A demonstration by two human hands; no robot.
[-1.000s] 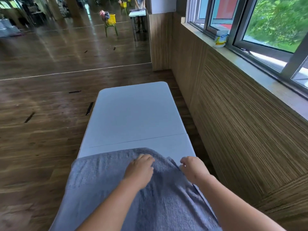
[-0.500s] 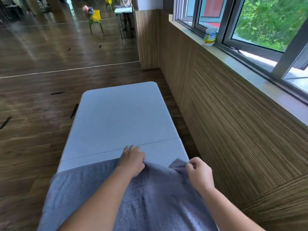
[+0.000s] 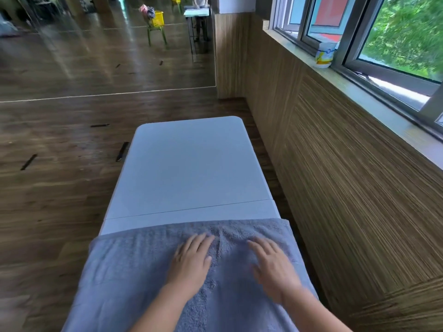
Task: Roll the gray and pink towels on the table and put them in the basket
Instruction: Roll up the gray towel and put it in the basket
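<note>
Hands flat on gray towel [image 3: 134, 267] at lower center of frame: left hand [image 3: 191, 259] & right hand [image 3: 273, 267], fingers straight, press it onto white table [image 3: 189, 168]; yellow basket [image 3: 157, 19] upper center.

Gray towel [image 3: 134, 271] cut off at bottom edge; right hand [image 3: 275, 274] slightly blurred.
</note>
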